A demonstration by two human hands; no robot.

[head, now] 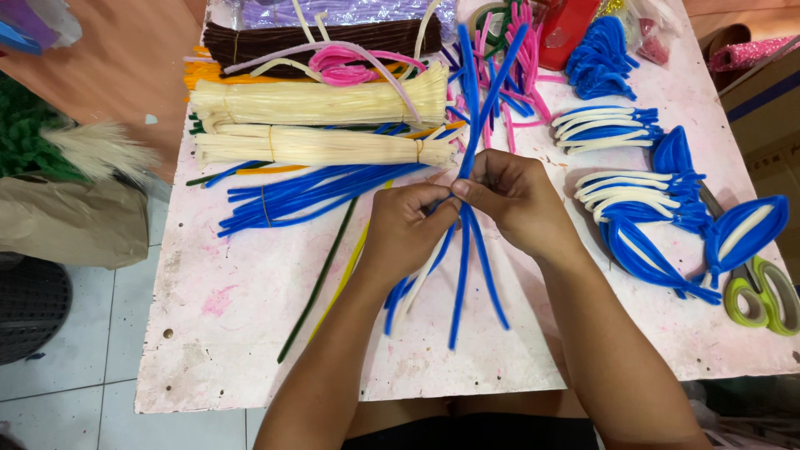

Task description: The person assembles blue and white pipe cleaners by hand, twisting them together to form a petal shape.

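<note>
Green-handled scissors (pixel 762 296) lie beside cream pipe-cleaner bundles (pixel 321 104).

Royal blue pipe cleaners (pixel 463 250) at centre, one white among them. Cream bundles (pixel 321 104) at 11 o'clock; dark brown bundle (pixel 325 37) above; pink loops (pixel 350 65). Blue-and-white petal shapes (pixel 633 200) at 3 o'clock. Lime-green scissors (pixel 762 296). Pale pink stained table (pixel 250 333).
</note>
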